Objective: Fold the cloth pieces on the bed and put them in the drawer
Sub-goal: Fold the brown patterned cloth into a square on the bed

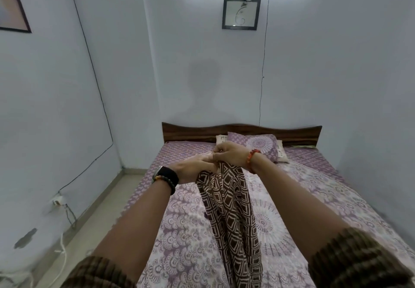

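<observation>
A long brown cloth [229,216] with a white diamond print hangs in front of me over the bed [314,198]. Both hands hold it up by its top edge, close together. My left hand [193,168], with a black watch and beads on the wrist, grips the cloth from the left. Just above it, my right hand [226,152], wearing a red bead bracelet, pinches the same edge. The cloth's lower end runs out of the bottom of the view. No drawer is in sight.
The bed carries a purple and white patterned sheet, with two pillows [260,145] against a dark wooden headboard [242,130]. A strip of floor [94,216] runs along the bed's left side, with a wall socket and cables [59,202]. Walls close in on both sides.
</observation>
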